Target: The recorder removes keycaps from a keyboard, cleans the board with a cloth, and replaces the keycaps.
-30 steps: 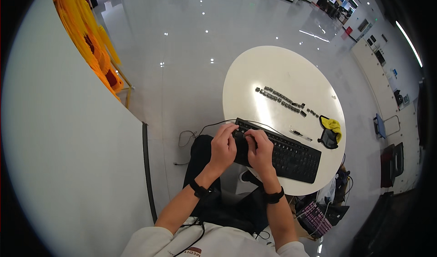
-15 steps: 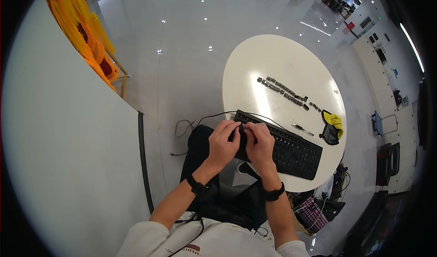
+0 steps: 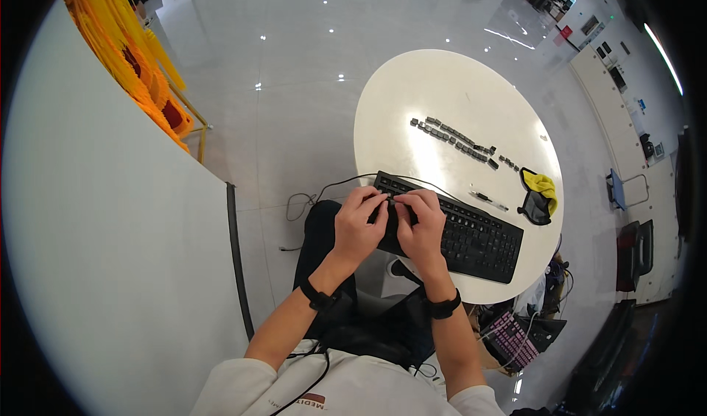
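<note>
We have the left hand [image 3: 359, 223] and right hand [image 3: 421, 224] close together over the left end of the black keyboard [image 3: 479, 247], fingers curled and thumbs drawn in to a narrow pinch. We cannot tell whether a key sits between the fingertips, as the hands hide that spot. The keyboard lies under both hands and runs off to the right of the right hand. Its cable [image 3: 340, 184] passes just beyond the fingertips and loops down to the left of the left hand. Beyond the right hand, to its right, lies a pen [image 3: 487, 200], with a black mesh pouch [image 3: 537, 206] and a yellow cloth [image 3: 543, 185] farther right. Straight ahead of the right hand, past the keyboard, small dark keycaps [image 3: 460, 146] stand in two slanting rows.

Compared with a second ago, we see the two hands' fingertips closer together, at the same end of the keyboard; the keycap rows keep their arrangement.

The near edge of the white worktop [image 3: 412, 77] curves below the right hand, while bare surface opens ahead of both hands beyond the keycaps. Well to the left of the left hand, across a strip of floor [image 3: 272, 151], stands a pale panel [image 3: 132, 254].
</note>
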A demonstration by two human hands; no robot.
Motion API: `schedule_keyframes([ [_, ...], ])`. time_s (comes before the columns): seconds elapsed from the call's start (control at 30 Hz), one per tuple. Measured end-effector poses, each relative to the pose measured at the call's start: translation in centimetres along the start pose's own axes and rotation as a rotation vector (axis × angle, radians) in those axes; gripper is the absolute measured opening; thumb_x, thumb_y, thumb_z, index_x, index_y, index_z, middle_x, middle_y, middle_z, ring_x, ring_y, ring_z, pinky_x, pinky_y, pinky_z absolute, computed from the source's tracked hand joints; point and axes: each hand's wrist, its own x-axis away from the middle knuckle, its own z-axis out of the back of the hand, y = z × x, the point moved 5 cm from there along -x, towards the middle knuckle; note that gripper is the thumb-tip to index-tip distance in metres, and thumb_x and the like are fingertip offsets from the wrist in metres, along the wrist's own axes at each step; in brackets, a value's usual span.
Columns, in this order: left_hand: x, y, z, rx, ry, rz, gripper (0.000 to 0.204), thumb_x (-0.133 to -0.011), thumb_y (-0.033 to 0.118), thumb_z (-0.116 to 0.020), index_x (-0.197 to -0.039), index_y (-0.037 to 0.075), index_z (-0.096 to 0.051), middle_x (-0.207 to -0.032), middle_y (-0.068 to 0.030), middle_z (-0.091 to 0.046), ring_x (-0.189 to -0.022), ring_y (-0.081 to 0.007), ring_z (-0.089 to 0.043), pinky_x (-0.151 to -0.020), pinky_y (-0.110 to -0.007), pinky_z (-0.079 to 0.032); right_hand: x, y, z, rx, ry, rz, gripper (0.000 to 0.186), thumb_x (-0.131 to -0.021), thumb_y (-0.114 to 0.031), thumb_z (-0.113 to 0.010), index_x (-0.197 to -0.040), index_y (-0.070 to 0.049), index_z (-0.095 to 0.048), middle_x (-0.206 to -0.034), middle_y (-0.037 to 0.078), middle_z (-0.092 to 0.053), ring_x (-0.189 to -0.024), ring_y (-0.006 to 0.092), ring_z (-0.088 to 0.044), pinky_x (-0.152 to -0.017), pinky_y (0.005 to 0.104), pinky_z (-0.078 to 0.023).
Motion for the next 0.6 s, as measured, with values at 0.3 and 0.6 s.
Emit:
schedule_keyframes([
  [0.3,-0.1,0.4,-0.1,-0.039,-0.037,-0.025,0.024,-0.091,-0.001,-0.084,-0.115,0.000,-0.082,-0.114,-0.0116,-0.075,-0.099,-0.0327,-0.078,-0.087,-0.040,-0.065,0.2,-0.4,0.1,0.047,0.014,0.012,0.016,-0.097,0.009,-0.075,-0.111,0.002,-0.072,-0.107,0.016,-0.070,-0.101,0.0386,-0.066,-0.088,0.0471,-0.055],
  [0.6,-0.1,0.3,-0.3,-0.087,-0.040,-0.054,0.023,-0.093,-0.005,-0.080,-0.115,0.000,-0.082,-0.113,-0.0140,-0.075,-0.097,-0.0340,-0.078,-0.085,-0.041,-0.064,0.1,0.3,1.8,-0.062,0.019,-0.125,0.014,-0.102,0.004,-0.079,-0.114,-0.001,-0.075,-0.104,0.015,-0.071,-0.095,0.0333,-0.071,-0.078,0.0413,-0.058],
])
